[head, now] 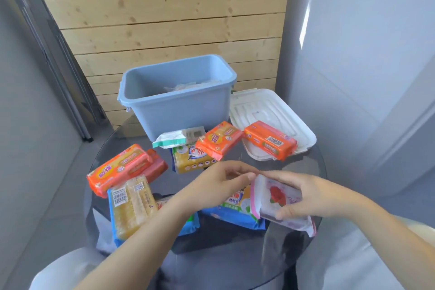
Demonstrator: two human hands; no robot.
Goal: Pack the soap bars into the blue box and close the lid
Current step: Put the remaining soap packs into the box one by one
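Far left of my fingers: orange double pack [122, 169] lying flat on the glass table [306, 162], a second reddish bar tucked against its far side. Just nearer to me from that, yellow bar in blue wrapper [131, 209], barcode up, left of my left forearm. My left hand [219, 186] is over the table centre, fingers curled loosely, thumb tip at the top edge of the rose wrapper; can't tell if it's actually pinching it or just touching. Beyond my left fingers: yellow bar with blue print [188, 160], a white-green pack [176, 140] leaning on it, and an orange bar [219, 140] overlapping both. Past those, the blue box [179, 110] stands upright, open, some clear wrapped packs visible in its far right corner. Under my hands, blue-yellow pack [233, 207] flat on the table, partly covered. My right hand [303, 195] is clamped on the rose soap pack [277, 198], fingers over the top, thumb under the near edge, pack lifted and tilted above the blue-yellow one. Beyond my right fingers: white lid [270, 110] lying flat, touching the box's right side, with another orange bar [270, 140] resting on its near edge, barcode up.
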